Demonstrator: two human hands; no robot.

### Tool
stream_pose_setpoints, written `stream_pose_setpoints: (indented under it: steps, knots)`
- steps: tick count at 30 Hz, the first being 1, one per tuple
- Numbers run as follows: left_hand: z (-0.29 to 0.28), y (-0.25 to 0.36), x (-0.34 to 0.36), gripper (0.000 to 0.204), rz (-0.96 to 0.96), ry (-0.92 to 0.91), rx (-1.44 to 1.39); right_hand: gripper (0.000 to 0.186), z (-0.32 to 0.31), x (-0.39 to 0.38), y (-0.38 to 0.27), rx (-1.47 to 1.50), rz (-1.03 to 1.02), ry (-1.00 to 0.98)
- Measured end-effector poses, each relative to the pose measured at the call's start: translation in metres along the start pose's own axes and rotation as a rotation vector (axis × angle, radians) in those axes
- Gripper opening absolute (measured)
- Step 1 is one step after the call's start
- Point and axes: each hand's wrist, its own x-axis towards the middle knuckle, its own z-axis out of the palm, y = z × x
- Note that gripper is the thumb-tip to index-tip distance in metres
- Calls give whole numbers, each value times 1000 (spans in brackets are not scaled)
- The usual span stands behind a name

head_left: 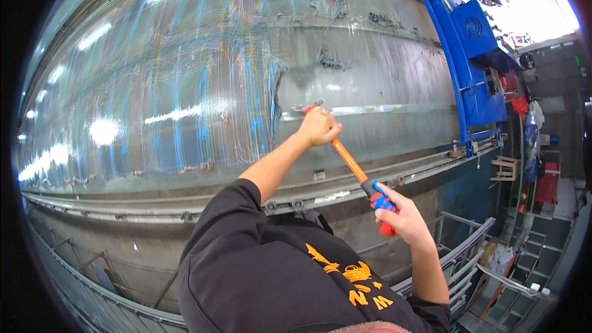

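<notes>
My left hand is closed round the upper end of a long-handled scraper, just below its red head. The scraper has an orange shaft and a blue-and-red grip. Its small metal blade rests on or just above a wide, shiny surface; contact cannot be told. Lower down, my right hand is wrapped round the grip. Left of the blade, a glossy layer streaked with blue and orange lines covers the surface. That layer ends in a ragged, dark, curled edge. Grey bare surface shows on the right.
Dark crumpled scraps lie beyond the blade. A blue machine carriage spans the right end. A metal rail runs along the near edge. Metal railings and a small wooden stool stand at the right.
</notes>
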Motion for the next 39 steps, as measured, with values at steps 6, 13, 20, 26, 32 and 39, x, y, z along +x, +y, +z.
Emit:
stream_pose_setpoints:
  steps: [6, 13, 20, 26, 32, 39]
  knots:
    - [62, 104, -71, 34, -92, -24, 0, 55, -6, -83, 85, 110, 1, 167]
    - [36, 154, -136, 30, -331, 260, -22, 61, 36, -64, 127, -224, -277, 141]
    - [-13, 173, -169, 47, -349, 320, 7, 56, 49, -61, 71, -219, -143, 8]
    - [2, 154, -154, 40, -331, 309, -2, 54, 64, -54, 68, -153, -46, -16]
    - [3, 106, -138, 28, -354, 293, -75, 52, 84, -12, 63, -269, -152, 15]
    - [-48, -35, -66, 27, -236, 389, -69, 55, 140, 113, 16, -151, -152, 69]
